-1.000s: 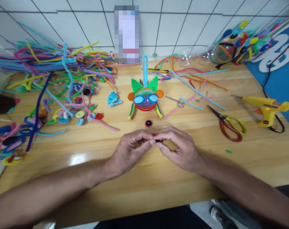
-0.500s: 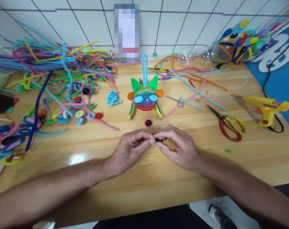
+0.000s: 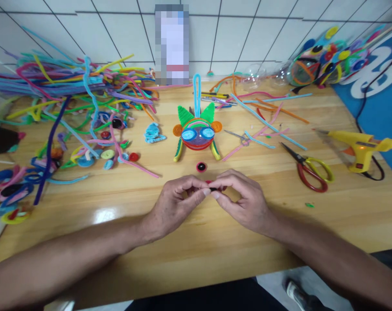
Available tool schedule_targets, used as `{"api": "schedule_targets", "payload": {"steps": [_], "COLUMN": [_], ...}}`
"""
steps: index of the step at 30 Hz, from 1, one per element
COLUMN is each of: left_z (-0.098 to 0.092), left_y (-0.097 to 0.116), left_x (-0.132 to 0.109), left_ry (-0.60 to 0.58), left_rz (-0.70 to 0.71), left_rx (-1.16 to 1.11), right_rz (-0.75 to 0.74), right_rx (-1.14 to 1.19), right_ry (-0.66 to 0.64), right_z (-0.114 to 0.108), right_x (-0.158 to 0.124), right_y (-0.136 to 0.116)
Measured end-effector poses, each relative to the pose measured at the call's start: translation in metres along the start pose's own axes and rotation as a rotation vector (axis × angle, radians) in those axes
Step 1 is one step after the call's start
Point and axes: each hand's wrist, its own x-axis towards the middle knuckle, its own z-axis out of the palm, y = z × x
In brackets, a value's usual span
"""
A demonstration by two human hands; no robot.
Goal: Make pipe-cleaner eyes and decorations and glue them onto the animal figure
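My left hand [image 3: 175, 206] and my right hand [image 3: 243, 199] meet at the middle of the wooden table [image 3: 196, 242], fingertips pinched together on a small red and black coil [image 3: 211, 187] of pipe cleaner. Most of the coil is hidden by my fingers. Just beyond it lies a second small red coil with a black centre [image 3: 201, 166]. Farther back stands a pipe-cleaner figure [image 3: 197, 133] with blue eyes, green ears, orange side coils and a tall blue loop.
A heap of coloured pipe cleaners [image 3: 69, 86] covers the back left, with small coils [image 3: 108, 153] in front of it. Loose pipe cleaners [image 3: 263, 116] lie at back right. Red-handled scissors [image 3: 309, 170] and a yellow glue gun [image 3: 361, 147] sit at right.
Almost nothing. My fingers shift slightly on the small coil, and both hands stay in the same place.
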Motion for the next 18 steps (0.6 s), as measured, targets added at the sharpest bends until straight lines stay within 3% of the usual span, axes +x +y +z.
{"api": "schedule_targets", "payload": {"steps": [18], "left_z": [-0.0004], "left_y": [0.0001], "left_x": [0.0005], "left_ry": [0.013], "left_rz": [0.082], "left_rx": [0.098], "right_rz": [0.12], "right_rx": [0.06], "right_ry": [0.025], "right_z": [0.0024], "right_x": [0.0008], "right_y": [-0.0017]}}
